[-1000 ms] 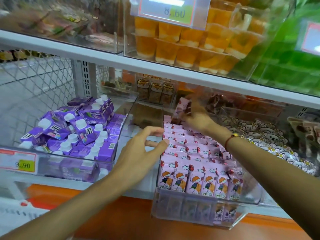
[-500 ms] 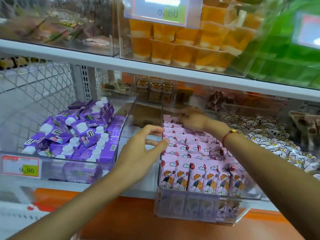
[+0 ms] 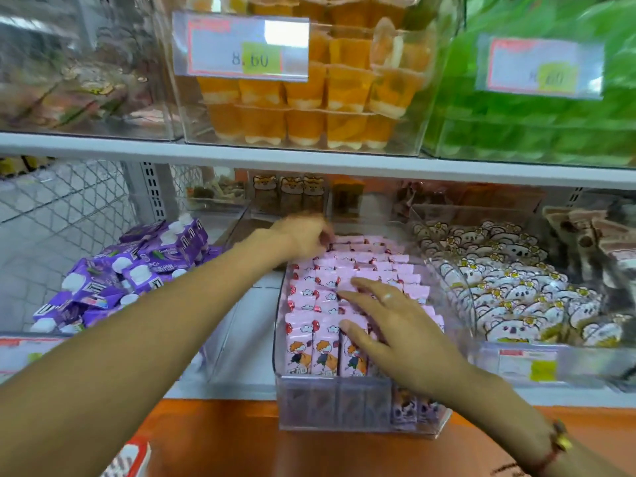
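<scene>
Pink packets (image 3: 364,261) stand in rows inside a clear tray (image 3: 327,404) at frame centre, the rows running from the lower edge toward upper centre. The right hand (image 3: 389,325) lies flat on the near and middle rows, grip apart, fingers spread. The left hand (image 3: 301,235) is at the far row; blur hides its grip. Judgement: the rear packets fall to the left hand.

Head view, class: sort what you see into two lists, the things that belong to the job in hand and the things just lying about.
In the job: pink packets; clear bin; left hand at the bin's rear; right hand flat on the packets.
Lying about: purple cartons; orange jelly cups; bear packets; price tag.
</scene>
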Available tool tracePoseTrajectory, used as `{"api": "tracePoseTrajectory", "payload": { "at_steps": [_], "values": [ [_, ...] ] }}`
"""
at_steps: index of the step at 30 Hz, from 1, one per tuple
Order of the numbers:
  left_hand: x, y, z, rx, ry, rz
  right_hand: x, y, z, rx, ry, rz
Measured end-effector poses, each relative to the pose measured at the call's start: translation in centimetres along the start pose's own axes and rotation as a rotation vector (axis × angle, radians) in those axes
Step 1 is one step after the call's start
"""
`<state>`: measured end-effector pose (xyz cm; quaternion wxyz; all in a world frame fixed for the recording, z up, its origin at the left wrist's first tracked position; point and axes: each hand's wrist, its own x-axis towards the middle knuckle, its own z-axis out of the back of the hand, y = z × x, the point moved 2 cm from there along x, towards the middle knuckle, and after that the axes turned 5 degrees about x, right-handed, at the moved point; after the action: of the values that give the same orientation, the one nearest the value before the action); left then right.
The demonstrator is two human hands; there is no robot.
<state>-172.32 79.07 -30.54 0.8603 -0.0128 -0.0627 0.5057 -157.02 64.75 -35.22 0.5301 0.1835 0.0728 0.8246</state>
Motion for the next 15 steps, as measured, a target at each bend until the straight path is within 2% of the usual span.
{"api": "tracePoseTrajectory", "payload": {
  "at_steps": [3, 8, 10, 15],
  "values": [
    [1.2, 0.3, -0.9, 0.099, 0.121, 0.019, 0.2, -0.3, -0.1, 0.015, -0.006, 0.008],
    [1.6, 0.4, -0.3, 0.123, 0.030, 0.033, 0.4, -0.3, -0.1, 0.015, -0.016, 0.007],
    [1.5, 0.4, 0.0, 0.011, -0.048, 0.079, 0.3, -0.3, -0.2, 0.023, -0.011, 0.002],
    [0.1, 0.1, 1.1, -0.552, -0.351, 0.277, 0.2, -0.2, 0.0, 0.037, 0.002, -0.004]
  ]
}}
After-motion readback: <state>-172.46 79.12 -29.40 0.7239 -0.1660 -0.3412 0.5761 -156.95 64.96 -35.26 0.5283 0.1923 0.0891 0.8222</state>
